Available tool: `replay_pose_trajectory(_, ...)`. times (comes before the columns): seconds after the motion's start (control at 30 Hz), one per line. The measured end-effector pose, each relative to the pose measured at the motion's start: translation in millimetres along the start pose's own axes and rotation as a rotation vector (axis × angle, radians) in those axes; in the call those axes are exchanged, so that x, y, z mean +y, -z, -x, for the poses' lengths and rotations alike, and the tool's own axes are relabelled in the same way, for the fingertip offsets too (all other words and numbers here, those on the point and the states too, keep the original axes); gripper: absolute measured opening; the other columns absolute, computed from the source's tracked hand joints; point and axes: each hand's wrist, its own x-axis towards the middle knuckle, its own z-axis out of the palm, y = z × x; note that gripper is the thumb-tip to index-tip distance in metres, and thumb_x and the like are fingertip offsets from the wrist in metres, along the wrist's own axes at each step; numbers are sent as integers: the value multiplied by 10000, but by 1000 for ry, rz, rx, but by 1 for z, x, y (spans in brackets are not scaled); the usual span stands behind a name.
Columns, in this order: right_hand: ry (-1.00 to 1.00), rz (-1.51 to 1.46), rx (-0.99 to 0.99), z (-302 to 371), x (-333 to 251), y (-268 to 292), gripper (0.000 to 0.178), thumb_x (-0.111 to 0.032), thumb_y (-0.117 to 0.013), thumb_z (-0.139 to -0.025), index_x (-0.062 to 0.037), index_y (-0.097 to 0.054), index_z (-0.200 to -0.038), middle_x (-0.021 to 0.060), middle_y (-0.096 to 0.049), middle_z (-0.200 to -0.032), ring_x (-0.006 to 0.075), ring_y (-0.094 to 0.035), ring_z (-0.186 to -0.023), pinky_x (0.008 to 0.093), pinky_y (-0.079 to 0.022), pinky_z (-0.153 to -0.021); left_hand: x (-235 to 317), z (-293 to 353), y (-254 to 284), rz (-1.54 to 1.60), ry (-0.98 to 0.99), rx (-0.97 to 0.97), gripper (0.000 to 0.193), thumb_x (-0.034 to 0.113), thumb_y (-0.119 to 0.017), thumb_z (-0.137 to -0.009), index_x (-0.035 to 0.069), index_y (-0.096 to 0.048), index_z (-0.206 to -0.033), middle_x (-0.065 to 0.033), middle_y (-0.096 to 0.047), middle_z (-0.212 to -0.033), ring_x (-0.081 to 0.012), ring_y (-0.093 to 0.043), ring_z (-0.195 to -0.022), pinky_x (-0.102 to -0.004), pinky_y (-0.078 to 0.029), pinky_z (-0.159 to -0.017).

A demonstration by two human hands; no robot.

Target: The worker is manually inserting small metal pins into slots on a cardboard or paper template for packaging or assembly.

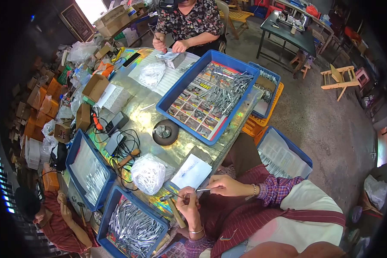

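In front of the maroon apron, my right hand [228, 186] pinches a thin silver metal rod [204, 189], which points left. My left hand [189, 205] is closed, its fingertips at the rod's left end; what lies inside its fingers is too small to make out. Just left of that hand, a hammer [176, 212] with a wooden handle leans by the table edge. A white rectangular sheet or pad [191, 171] lies beyond my hands. Beside it sits a clear plastic bag [148, 173] of small pale parts. Below and left stands a blue tray [102, 235] heaped with slim metal pieces.
A large blue tray [162, 105] of metal pieces covers the table's right side. A round dark dish [173, 140] sits mid-table, near tangled cables [127, 148]. One co-worker [189, 21] sits across, handling something; another [64, 223] is at lower left. Another blue bin [307, 160] stands at right.
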Motion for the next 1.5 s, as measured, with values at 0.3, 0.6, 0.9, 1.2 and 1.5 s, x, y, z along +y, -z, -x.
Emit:
replay_pose_trajectory(0.3, -32, 27, -17, -1, 5, 9, 211, -102, -658, -784, -35, -675, -983, 92, -613, -793, 193, -613, -721, 295, -464, -608, 12, -1, 1, -3, 38, 0, 13, 24, -567, -808, 30, -576, -802, 3, -493, -582, -44, -407, -461, -168, -302, -409)
replay_pose_trajectory(0.6, 175, 168, 92, -27, 3, 20, 135, -92, -683, -755, -43, -682, -881, 101, -605, -758, 231, -604, -693, 317, -454, -597, 9, -12, 19, 65, -95, 23, 34, 26, -559, -793, 37, -552, -762, -10, -492, -607, -72, -407, -472, -196, -319, -436)
replay_pose_trajectory(0.9, 331, 484, 140, -70, 6, -5, 108, -57, -673, -699, -81, -657, -804, 59, -548, -719, 250, -550, -695, 353, -437, -619, 7, -56, 22, 493, -364, -76, 242, 170, -489, -874, 35, -462, -675, -49, -443, -579, -129, -397, -462, -269, -305, -417)
replay_pose_trajectory(1.2, 425, 524, 127, -73, 19, -15, 101, -69, -675, -674, -91, -649, -769, 39, -526, -717, 242, -518, -711, 356, -416, -622, 31, -59, 9, -273, -876, -149, 392, 103, -417, -871, 53, -357, -486, -53, -446, -503, -148, -416, -435, -274, -296, -421)
replay_pose_trajectory(1.5, 424, 519, 141, -72, 24, -11, 129, -78, -695, -672, -75, -664, -798, 32, -525, -703, 232, -518, -706, 356, -414, -630, 16, -62, 8, -265, -797, -102, 220, 25, -482, -781, 1, -484, -562, -64, -529, -546, -190, -527, -491, -302, -446, -529)
